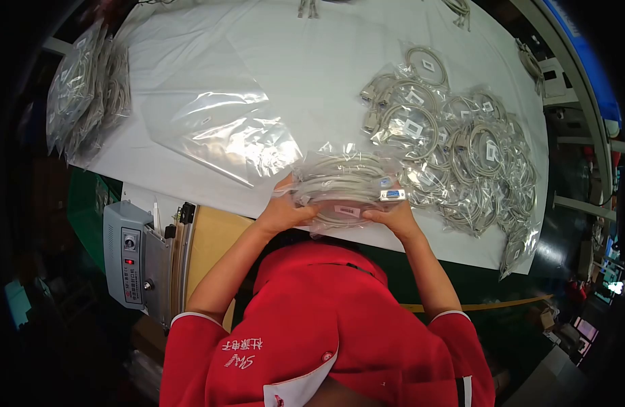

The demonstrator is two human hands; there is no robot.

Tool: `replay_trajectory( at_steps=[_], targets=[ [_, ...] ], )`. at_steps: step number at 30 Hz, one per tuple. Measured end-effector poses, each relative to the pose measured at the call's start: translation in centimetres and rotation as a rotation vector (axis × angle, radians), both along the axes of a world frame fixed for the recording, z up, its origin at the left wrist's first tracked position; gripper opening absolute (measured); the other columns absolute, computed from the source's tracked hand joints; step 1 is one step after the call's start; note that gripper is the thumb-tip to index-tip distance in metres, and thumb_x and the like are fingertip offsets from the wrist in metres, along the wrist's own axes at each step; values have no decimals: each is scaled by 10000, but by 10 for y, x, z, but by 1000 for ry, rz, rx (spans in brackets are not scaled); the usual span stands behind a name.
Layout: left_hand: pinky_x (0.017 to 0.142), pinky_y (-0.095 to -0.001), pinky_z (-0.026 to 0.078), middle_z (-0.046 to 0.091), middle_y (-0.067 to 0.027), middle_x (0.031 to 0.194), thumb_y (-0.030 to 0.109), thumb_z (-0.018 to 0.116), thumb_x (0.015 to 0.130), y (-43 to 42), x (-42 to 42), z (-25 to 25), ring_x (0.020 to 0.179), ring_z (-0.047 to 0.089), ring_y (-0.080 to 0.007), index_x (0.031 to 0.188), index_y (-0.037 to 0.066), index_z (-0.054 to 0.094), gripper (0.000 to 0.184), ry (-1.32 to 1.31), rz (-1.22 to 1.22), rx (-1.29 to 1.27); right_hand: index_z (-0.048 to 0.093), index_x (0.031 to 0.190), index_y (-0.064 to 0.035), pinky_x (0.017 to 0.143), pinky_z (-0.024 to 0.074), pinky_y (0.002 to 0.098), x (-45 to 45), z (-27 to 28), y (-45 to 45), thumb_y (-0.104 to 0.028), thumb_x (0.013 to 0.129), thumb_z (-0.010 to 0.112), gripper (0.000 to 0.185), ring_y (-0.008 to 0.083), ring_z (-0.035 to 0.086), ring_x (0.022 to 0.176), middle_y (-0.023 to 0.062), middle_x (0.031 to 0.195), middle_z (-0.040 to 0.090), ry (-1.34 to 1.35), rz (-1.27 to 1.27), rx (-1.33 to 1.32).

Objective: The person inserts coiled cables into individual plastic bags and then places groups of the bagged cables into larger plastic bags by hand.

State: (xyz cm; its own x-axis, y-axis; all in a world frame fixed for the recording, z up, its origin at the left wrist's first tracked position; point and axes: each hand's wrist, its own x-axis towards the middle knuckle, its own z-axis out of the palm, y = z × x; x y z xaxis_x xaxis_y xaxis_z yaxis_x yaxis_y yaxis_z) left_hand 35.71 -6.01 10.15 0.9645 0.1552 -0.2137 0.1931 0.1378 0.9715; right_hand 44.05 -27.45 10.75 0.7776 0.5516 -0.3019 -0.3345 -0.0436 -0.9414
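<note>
Several bagged coils of beige cable (346,180) are gripped between my two hands at the front edge of the table. A blue-and-silver connector and a white label show through the clear plastic. My left hand (285,211) wraps the left end of the stack, its thumb on the near side. On the opposite end, my right hand (395,218) closes around the bags below the connector. The far fingers of both hands are partly hidden behind the bundle. Just beyond my left hand lies a large flat clear plastic bag (224,129).
A wide heap of bagged cables (455,149) covers the table's right side. More bagged cables (89,88) stand stacked at the far left. A grey sealing machine (133,258) with a lit red switch sits at lower left, beside a tan board (217,251). White cloth (312,74) covers the table.
</note>
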Motion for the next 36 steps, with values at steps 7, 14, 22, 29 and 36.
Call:
replay_trajectory(
  at_steps=[7, 14, 22, 29, 36],
  targets=[
    [844, -310, 409, 530, -98, 1074, 180, 751, 632, 4, 3, -52, 980, 498, -173, 1100, 2, 503, 560, -224, -121, 388, 439, 1171, -14, 862, 404, 293, 11, -46, 0, -133, 552, 787, 720, 178, 487, 1016, 108, 1171, 470, -545, 237, -218],
    [677, -268, 490, 607, -131, 862, 128, 729, 665, -19, 17, -21, 744, 595, -176, 989, -81, 529, 435, 138, 184, -283, 519, 1028, 13, 749, 448, 265, 35, -8, 11, -133, 617, 739, 488, 154, 566, 818, 73, 926, 593, 100, -10, -137],
    [668, -265, 490, 595, -122, 892, 78, 692, 699, -41, 21, -10, 766, 580, -149, 993, -63, 535, 363, 155, 604, -621, 489, 1071, 14, 862, 435, 375, -20, -15, 40, -114, 679, 640, 439, 224, 527, 974, 110, 1031, 553, 375, -287, 329],
    [796, -308, 445, 595, -114, 972, 323, 592, 787, 35, 11, -46, 888, 565, -273, 1029, 12, 543, 398, 160, -623, 373, 497, 1042, 27, 859, 448, 381, 7, -26, 33, -26, 672, 570, 381, 255, 550, 909, 131, 997, 558, 642, -554, 171],
    [930, -353, 350, 419, -72, 1249, 282, 583, 777, 193, 21, -66, 1154, 391, -250, 1024, 65, 547, 330, -315, -26, 1726, 511, 1014, 42, 823, 471, 368, -2, -29, 6, -5, 661, 532, 357, 262, 571, 874, 135, 953, 573, 665, -583, 101]
  ],
)
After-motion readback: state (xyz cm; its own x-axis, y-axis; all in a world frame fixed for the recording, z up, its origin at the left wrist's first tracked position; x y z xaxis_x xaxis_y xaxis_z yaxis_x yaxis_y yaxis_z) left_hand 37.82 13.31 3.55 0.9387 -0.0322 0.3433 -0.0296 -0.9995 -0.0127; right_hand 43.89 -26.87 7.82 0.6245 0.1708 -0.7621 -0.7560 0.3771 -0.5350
